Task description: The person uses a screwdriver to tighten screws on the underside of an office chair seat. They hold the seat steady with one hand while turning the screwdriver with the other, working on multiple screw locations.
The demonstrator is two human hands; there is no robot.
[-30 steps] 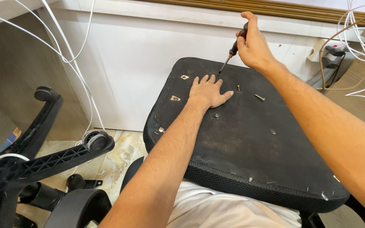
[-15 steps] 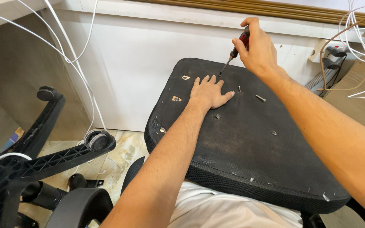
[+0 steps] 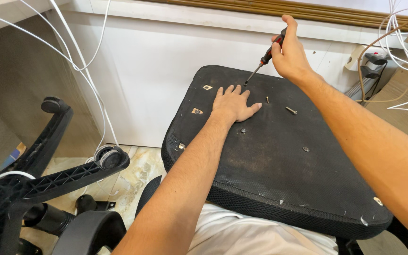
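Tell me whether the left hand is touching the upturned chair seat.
Touching. The head view shows the left hand lying flat, palm down and fingers spread, on the black chair seat, with no gap beneath it.

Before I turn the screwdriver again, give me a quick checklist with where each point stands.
1. Right hand gripping the screwdriver handle: ok.
2. Tip seated in a screw head near the seat's far edge: cannot tell, too small to see.
3. Left hand flat on the upturned chair seat, steadying it: ok.
4. Left fingers clear of the tip: not ok, they lie right beside it.
5. Loose screw lying on the seat, could roll off: not ok.
6. Seat propped on the lap: ok.
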